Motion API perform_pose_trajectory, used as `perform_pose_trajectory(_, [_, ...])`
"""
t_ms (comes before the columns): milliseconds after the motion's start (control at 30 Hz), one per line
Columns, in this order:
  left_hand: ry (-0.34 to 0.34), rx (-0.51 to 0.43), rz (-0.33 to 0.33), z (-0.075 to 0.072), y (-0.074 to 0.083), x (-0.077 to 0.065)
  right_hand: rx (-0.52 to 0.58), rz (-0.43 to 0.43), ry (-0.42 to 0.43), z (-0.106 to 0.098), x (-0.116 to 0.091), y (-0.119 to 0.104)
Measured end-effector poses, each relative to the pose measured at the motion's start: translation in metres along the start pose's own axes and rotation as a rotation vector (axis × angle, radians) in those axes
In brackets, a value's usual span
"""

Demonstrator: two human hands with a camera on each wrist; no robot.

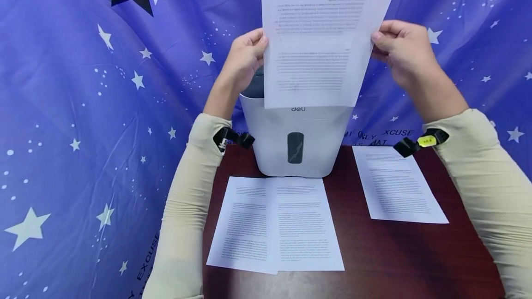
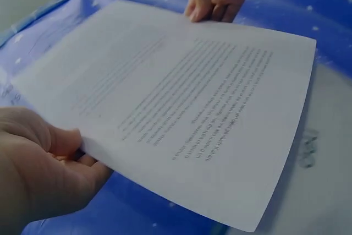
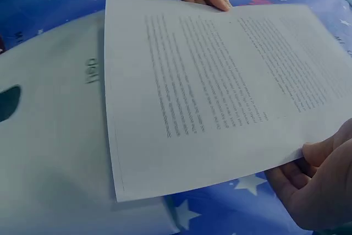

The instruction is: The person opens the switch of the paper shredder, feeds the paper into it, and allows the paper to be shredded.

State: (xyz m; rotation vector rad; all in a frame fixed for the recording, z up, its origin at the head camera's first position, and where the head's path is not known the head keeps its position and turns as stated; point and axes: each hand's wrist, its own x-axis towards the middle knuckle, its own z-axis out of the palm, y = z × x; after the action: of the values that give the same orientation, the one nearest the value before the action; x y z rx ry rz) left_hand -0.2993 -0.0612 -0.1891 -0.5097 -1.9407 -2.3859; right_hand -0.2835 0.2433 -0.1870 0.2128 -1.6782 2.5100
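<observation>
A printed sheet of paper [image 1: 316,40] is held up above and in front of a white paper shredder [image 1: 270,137] marked "deli". My left hand [image 1: 246,56] pinches the sheet's left edge between thumb and fingers. On the opposite edge, my right hand [image 1: 405,50] pinches it the same way. The sheet's lower edge hangs just above the logo and hides most of the machine's top. In the left wrist view, the sheet [image 2: 181,103] spans between both hands. The right wrist view shows the sheet [image 3: 209,92] beside the shredder's pale front [image 3: 49,136].
Two printed sheets [image 1: 305,225] overlap on the dark wooden table [image 1: 357,253] before the shredder. Another printed sheet [image 1: 399,183] lies to its right. A blue star-patterned cloth [image 1: 104,128] hangs behind and at the left.
</observation>
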Motion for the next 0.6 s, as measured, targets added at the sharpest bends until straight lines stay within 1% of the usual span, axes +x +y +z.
perform_pose_trajectory(67, [-0.026,-0.009,0.007,-0.002,0.006,0.006,-0.001,-0.006,-0.011,0.004,0.006,-0.006])
perform_pose_trajectory(167, [-0.035,-0.014,0.002,-0.004,0.013,0.013,-0.014,-0.02,-0.011,0.009,0.015,-0.015])
perform_pose_trajectory(267, [-0.011,-0.042,-0.021,-0.005,0.018,0.02,-0.029,-0.029,0.003,0.016,0.023,-0.021])
perform_pose_trajectory(400, [0.033,-0.096,-0.031,-0.004,0.027,0.028,-0.03,-0.038,0.02,0.025,0.032,-0.029])
perform_pose_trajectory(600, [0.084,-0.144,-0.039,-0.004,0.035,0.038,-0.056,-0.055,0.028,0.033,0.042,-0.032])
